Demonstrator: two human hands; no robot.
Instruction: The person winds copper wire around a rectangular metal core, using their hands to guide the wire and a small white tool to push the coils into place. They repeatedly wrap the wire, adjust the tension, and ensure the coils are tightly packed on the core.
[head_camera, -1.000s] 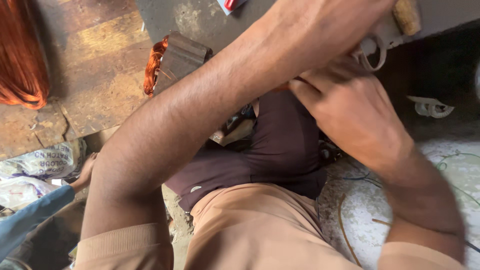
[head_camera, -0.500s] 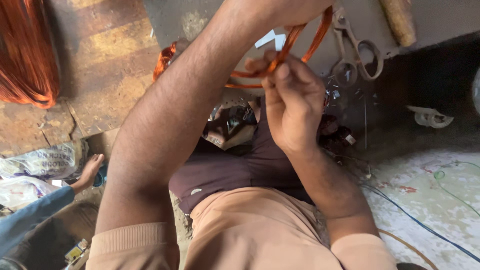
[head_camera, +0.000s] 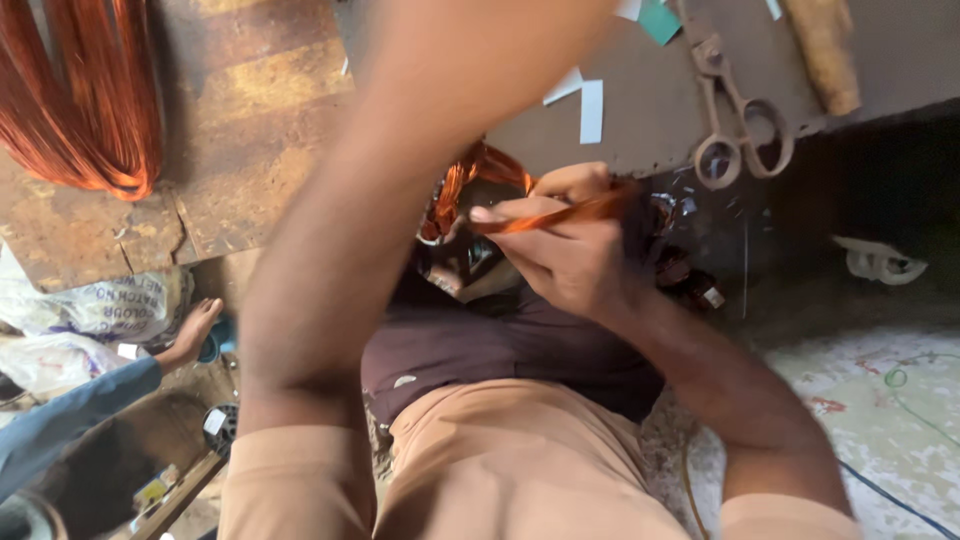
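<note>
Your right hand (head_camera: 575, 250) pinches a thin strand of bright orange copper wire (head_camera: 560, 213) between thumb and fingers, the strand running back to a bunched coil of the same wire (head_camera: 470, 175) just beyond your knuckles at the edge of the grey metal tabletop (head_camera: 640, 120). Your left forearm (head_camera: 400, 180) crosses in front and its hand is out of view, so you cannot tell its grip. Rusty old metal scissors (head_camera: 735, 120) lie on the tabletop just past your right hand, and a large hank of copper wire (head_camera: 85, 100) rests well off to your left.
</note>
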